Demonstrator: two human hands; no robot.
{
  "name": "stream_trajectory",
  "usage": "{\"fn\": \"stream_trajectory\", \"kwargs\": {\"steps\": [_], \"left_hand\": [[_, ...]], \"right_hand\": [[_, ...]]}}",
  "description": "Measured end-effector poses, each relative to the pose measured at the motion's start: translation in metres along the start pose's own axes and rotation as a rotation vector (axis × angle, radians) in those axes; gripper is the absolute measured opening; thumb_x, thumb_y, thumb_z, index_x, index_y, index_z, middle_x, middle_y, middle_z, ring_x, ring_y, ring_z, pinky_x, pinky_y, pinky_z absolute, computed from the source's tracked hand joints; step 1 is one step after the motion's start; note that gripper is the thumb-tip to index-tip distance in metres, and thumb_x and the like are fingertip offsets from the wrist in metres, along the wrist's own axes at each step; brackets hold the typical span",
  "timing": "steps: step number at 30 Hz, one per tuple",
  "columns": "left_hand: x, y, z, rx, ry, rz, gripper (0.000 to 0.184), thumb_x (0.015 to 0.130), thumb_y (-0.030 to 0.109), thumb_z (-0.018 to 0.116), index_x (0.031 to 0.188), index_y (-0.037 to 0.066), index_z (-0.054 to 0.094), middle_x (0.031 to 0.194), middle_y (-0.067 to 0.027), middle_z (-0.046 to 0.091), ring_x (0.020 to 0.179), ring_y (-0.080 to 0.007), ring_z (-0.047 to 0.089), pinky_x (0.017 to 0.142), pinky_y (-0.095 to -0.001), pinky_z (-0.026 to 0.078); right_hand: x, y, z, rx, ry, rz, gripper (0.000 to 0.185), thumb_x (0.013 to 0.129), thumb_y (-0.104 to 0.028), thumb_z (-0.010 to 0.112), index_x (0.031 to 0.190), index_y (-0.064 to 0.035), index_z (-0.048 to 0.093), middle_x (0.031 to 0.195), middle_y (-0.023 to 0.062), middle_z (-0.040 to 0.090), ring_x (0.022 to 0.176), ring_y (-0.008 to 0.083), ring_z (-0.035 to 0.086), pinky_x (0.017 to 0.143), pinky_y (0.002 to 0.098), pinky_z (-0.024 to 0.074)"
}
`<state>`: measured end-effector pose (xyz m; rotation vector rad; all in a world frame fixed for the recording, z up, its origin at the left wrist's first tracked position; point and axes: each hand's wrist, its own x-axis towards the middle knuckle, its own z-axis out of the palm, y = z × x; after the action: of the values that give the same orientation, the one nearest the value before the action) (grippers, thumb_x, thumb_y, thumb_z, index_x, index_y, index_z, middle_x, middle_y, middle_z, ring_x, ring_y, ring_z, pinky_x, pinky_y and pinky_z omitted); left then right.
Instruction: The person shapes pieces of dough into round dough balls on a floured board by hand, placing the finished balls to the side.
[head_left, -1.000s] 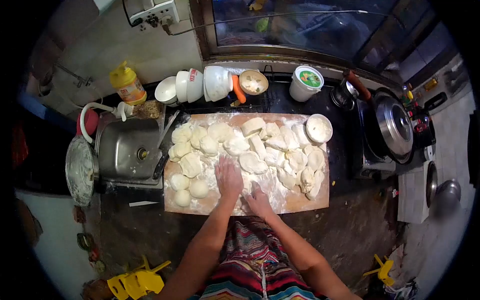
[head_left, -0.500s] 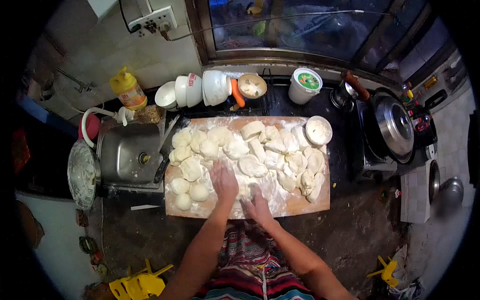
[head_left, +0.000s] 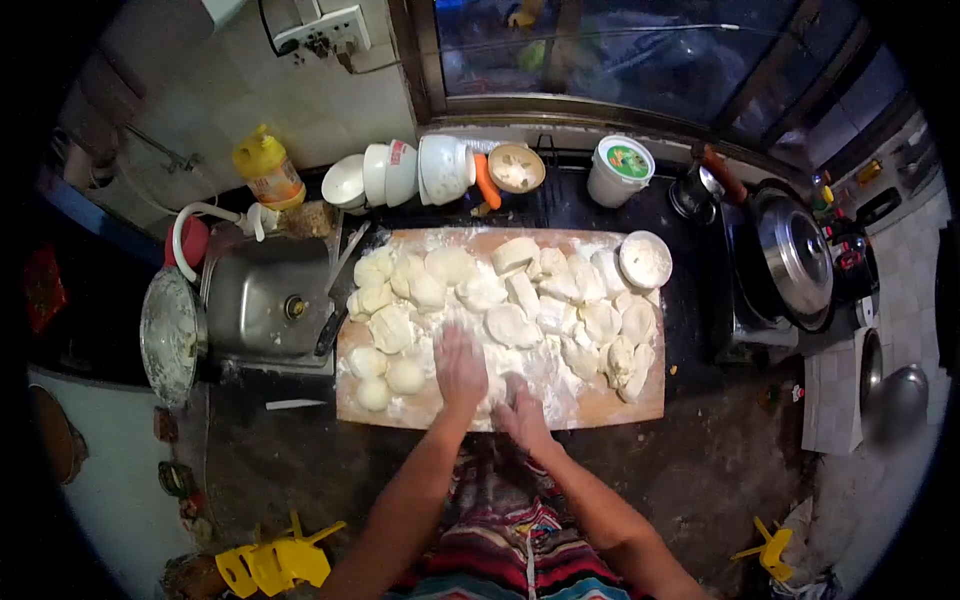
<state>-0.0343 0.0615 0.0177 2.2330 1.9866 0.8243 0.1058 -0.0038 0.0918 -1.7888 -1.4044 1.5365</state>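
Observation:
My left hand point(head_left: 461, 368) lies flat on the floured wooden board point(head_left: 590, 410), fingers stretched forward. Beside it, close to the front edge, my right hand point(head_left: 523, 416) rests with its fingers extended and thumb apart. A pale, floury patch shows between the hands; whether dough lies under them I cannot tell. Round dough balls point(head_left: 405, 376) sit left of my left hand. Ahead of both hands is a flattened dough piece point(head_left: 512, 327), among several more lumps. Folded dough pieces point(head_left: 628, 368) are grouped at the right of the board. A bowl of flour point(head_left: 646, 260) stands at its far right corner.
A sink point(head_left: 262, 330) is left of the board, with a knife point(head_left: 335, 315) along its edge. Behind stand stacked bowls point(head_left: 440, 172), a carrot point(head_left: 487, 182) and a white tub point(head_left: 620, 172). A lidded pan point(head_left: 795, 250) sits on the right.
The view has shifted slightly, so the board appears a little further right and higher. Both hands stay at nearly the same place on the board, with the left still stretched flat.

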Motion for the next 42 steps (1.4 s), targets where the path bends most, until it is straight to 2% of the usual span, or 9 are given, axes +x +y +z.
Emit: {"fn": "stream_trajectory", "kwargs": {"steps": [11, 15, 19, 25, 29, 35, 39, 41, 42], "left_hand": [[-0.074, 0.004, 0.003, -0.296, -0.054, -0.078, 0.038, 0.091, 0.017, 0.049, 0.122, -0.005, 0.054, 0.133, -0.0229, 0.049, 0.123, -0.0399, 0.045, 0.109, -0.0489, 0.028], [-0.001, -0.004, 0.012, -0.002, -0.063, -0.047, 0.040, 0.093, 0.018, 0.047, 0.126, -0.004, 0.051, 0.135, -0.0224, 0.048, 0.131, -0.0364, 0.039, 0.111, -0.0488, 0.024], [0.006, -0.009, 0.020, 0.013, -0.057, -0.005, 0.041, 0.094, 0.020, 0.045, 0.126, -0.004, 0.052, 0.133, -0.0237, 0.050, 0.129, -0.0371, 0.042, 0.110, -0.0492, 0.026], [-0.081, 0.000, -0.002, -0.469, -0.195, -0.234, 0.037, 0.091, 0.017, 0.048, 0.120, -0.004, 0.056, 0.128, -0.0251, 0.053, 0.124, -0.0387, 0.046, 0.107, -0.0502, 0.031], [-0.039, 0.000, -0.009, -0.038, -0.035, 0.128, 0.035, 0.091, 0.015, 0.047, 0.119, -0.004, 0.057, 0.128, -0.0223, 0.054, 0.125, -0.0375, 0.046, 0.110, -0.0487, 0.026], [0.007, 0.002, 0.008, -0.137, 0.003, -0.024, 0.035, 0.091, 0.014, 0.048, 0.119, -0.004, 0.058, 0.130, -0.0218, 0.052, 0.128, -0.0371, 0.043, 0.107, -0.0478, 0.029], [-0.053, 0.009, -0.017, -0.479, -0.237, -0.077, 0.037, 0.094, 0.019, 0.046, 0.121, -0.004, 0.056, 0.130, -0.0222, 0.051, 0.131, -0.0367, 0.039, 0.108, -0.0479, 0.030], [-0.078, 0.022, -0.019, -0.492, -0.201, -0.424, 0.034, 0.091, 0.016, 0.048, 0.117, -0.004, 0.058, 0.128, -0.0226, 0.053, 0.129, -0.0379, 0.042, 0.105, -0.0500, 0.032], [-0.072, 0.015, -0.015, -0.357, -0.149, -0.212, 0.035, 0.091, 0.016, 0.048, 0.117, -0.004, 0.058, 0.128, -0.0231, 0.052, 0.129, -0.0381, 0.042, 0.106, -0.0501, 0.031]], "right_hand": [[-0.005, 0.053, 0.025, -0.276, -0.008, -0.535, 0.050, 0.078, -0.006, 0.056, 0.127, -0.0003, 0.047, 0.117, 0.0257, 0.054, 0.107, 0.0392, 0.055, 0.093, 0.0392, 0.0439], [0.013, 0.055, 0.029, -0.077, 0.261, -0.516, 0.062, 0.080, -0.010, 0.059, 0.137, -0.0023, 0.036, 0.118, 0.0270, 0.055, 0.104, 0.0422, 0.056, 0.092, 0.0415, 0.0447], [0.004, -0.006, 0.014, 0.116, 0.111, 0.033, 0.068, 0.079, -0.017, 0.065, 0.139, -0.0051, 0.035, 0.120, 0.0261, 0.056, 0.101, 0.0399, 0.057, 0.088, 0.0426, 0.0455], [-0.003, 0.044, 0.010, -0.250, 0.035, -0.550, 0.047, 0.084, -0.008, 0.058, 0.129, -0.0026, 0.048, 0.110, 0.0275, 0.054, 0.099, 0.0409, 0.055, 0.090, 0.0458, 0.0440], [-0.001, 0.040, 0.019, -0.314, 0.046, -0.470, 0.046, 0.084, -0.010, 0.057, 0.128, -0.0025, 0.046, 0.116, 0.0288, 0.050, 0.098, 0.0421, 0.055, 0.087, 0.0475, 0.0449], [0.011, -0.007, 0.013, 0.084, 0.069, 0.082, 0.052, 0.083, -0.015, 0.060, 0.129, -0.0004, 0.042, 0.097, 0.0267, 0.057, 0.089, 0.0385, 0.059, 0.077, 0.0447, 0.0475], [0.004, 0.038, 0.018, -0.166, 0.272, -0.693, 0.051, 0.079, -0.009, 0.060, 0.128, -0.0038, 0.045, 0.090, 0.0254, 0.056, 0.086, 0.0395, 0.057, 0.076, 0.0449, 0.0477], [-0.011, 0.042, 0.027, -0.286, 0.095, -0.566, 0.054, 0.078, -0.007, 0.059, 0.129, -0.0053, 0.044, 0.095, 0.0269, 0.054, 0.091, 0.0407, 0.055, 0.079, 0.0451, 0.0476], [-0.013, 0.042, 0.026, -0.350, 0.010, -0.503, 0.056, 0.077, -0.007, 0.059, 0.130, -0.0060, 0.044, 0.098, 0.0276, 0.054, 0.094, 0.0413, 0.055, 0.080, 0.0452, 0.0475]]}}
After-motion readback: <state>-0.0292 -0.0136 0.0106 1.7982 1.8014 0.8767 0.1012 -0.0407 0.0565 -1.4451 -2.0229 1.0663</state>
